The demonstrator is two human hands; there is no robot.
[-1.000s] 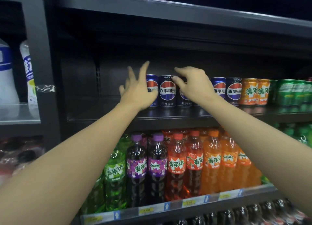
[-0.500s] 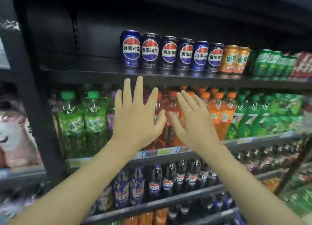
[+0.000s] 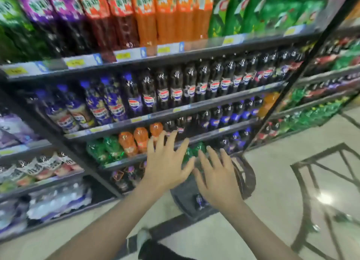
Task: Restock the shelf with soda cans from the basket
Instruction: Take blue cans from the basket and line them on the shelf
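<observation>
**A:** Head view, the only one we have. Where is the basket [image 3: 242, 178] lying from the hands?

**B:** It is sitting on the floor [image 3: 292, 181], right under both hands and a little beyond them. The right hand [image 3: 218, 181] is hovering directly over its dark inside; the left hand [image 3: 167, 165] is hanging over its near-left rim, partly in front of the shelf [image 3: 155, 113].

**A:** And the hands, are they holding anything?

**B:** No. Both are showing spread, straight fingers, palms facing down, touching nothing that I can see.

**A:** Cans?

**B:** One blue can [image 3: 199, 201] is peeking out just below the right hand's wrist, low in the basket. It is blurred, so I cannot tell whether it is standing or lying, nor where its long axis is pointing. Something pale and shiny is showing between the two hands, too smeared to name.

**A:** So which hand is nearer?

**B:** The right, I am judging: the can is lying just beneath it, toward the person, while the left would be reaching across the rim.

**A:** The coming move?

**B:** Probably a drop straight down with the right, pulling back slightly toward the body.
</observation>
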